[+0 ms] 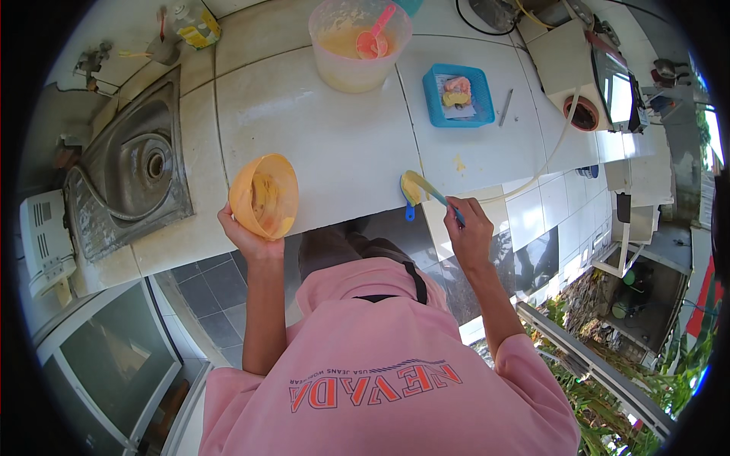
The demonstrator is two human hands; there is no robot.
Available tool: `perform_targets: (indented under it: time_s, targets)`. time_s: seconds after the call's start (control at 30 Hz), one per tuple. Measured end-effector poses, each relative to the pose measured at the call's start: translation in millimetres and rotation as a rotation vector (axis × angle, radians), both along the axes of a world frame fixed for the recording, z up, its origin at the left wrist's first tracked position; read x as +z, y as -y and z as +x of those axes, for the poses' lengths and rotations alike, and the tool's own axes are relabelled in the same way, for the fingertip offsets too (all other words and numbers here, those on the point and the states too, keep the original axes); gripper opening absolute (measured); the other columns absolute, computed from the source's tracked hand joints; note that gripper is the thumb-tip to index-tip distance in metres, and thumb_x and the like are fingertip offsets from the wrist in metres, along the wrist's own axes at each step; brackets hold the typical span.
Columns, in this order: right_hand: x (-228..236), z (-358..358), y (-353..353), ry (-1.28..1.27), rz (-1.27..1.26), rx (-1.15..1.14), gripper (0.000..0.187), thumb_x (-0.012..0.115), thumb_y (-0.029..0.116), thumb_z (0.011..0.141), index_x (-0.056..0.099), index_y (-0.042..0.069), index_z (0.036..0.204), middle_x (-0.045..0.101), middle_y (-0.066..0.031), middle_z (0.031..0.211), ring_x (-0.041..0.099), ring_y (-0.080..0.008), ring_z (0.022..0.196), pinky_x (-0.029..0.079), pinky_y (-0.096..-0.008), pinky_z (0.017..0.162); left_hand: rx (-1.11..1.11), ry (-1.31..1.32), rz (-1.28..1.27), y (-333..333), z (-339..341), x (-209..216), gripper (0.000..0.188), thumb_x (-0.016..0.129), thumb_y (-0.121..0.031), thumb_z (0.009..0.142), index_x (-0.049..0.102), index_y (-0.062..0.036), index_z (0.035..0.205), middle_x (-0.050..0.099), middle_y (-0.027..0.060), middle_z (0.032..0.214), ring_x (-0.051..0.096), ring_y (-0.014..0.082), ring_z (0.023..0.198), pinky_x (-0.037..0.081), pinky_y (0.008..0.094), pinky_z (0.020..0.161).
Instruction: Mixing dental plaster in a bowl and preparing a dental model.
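Head view: left hand (247,235) grips a tilted orange mixing bowl (264,196); right hand (470,228) clasps a paste-loaded spatula (423,191). Mixing looks done; next, carrying paste to the blue tray (458,95) farther right.

A steel sink (137,171) is sitting at the left end of the white tiled counter (304,114), with a tap (95,57) standing behind its far corner. A big clear plastic tub (359,47) of pale batter is standing at the back of the counter, and a pink spoon (376,36) is leaning inside it. Just to its right a small blue basket (458,94) is holding a folded cloth, and a thin grey stick (506,107) is lying beside the basket. A pale hose (555,156) is curving across the counter's right end toward a white machine (585,72). Dark and light floor tiles (205,289) are showing below the counter edge.
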State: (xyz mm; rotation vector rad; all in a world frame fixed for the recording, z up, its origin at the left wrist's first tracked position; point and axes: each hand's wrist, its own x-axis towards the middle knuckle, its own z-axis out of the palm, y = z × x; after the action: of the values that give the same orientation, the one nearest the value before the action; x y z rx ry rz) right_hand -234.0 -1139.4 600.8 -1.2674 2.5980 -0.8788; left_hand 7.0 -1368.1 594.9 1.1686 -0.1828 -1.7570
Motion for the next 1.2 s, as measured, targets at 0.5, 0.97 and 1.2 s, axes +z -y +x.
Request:
perform_targets:
  time_s: [0.5, 0.97, 1.2]
  targets:
    - [4.3, -11.1, -1.1, -0.037, -0.019, 0.007, 0.016, 0.066, 0.002, 0.081, 0.068, 0.004, 0.096, 0.063, -0.0082, 0.079, 0.061, -0.0196, 0.056, 0.049, -0.0302, 0.051, 0.003, -0.049, 0.019, -1.7, 6.7, -8.4, 0.048, 0.034, -0.035, 0.090, 0.054, -0.0048, 0.122, 0.058, 0.0122, 0.121, 0.056, 0.0288, 0.111, 0.049, 0.0450, 0.094]
    - [105.5, 57.9, 162.7, 0.360, -0.095, 0.342, 0.040, 0.063, 0.025, 0.091, 0.057, 0.001, 0.122, 0.067, -0.0198, 0.104, 0.067, -0.0332, 0.089, 0.053, -0.0383, 0.076, -0.115, -0.850, 0.113, -9.1, 2.9, -5.3, 0.058, 0.046, -0.044, 0.094, 0.040, -0.0092, 0.139, 0.043, 0.0178, 0.140, 0.040, 0.0379, 0.130, 0.040, 0.0575, 0.103]
    - [73.5, -102.8, 325.5, -0.472, -0.164, 0.279, 0.047, 0.067, 0.016, 0.084, 0.052, 0.002, 0.127, 0.056, -0.0222, 0.125, 0.055, -0.0389, 0.113, 0.047, -0.0430, 0.093, 0.061, -0.815, 0.081, 109.2, 73.0, -17.5, 0.052, 0.050, -0.043, 0.092, 0.049, -0.0093, 0.131, 0.050, 0.0157, 0.134, 0.047, 0.0351, 0.125, 0.040, 0.0536, 0.102]
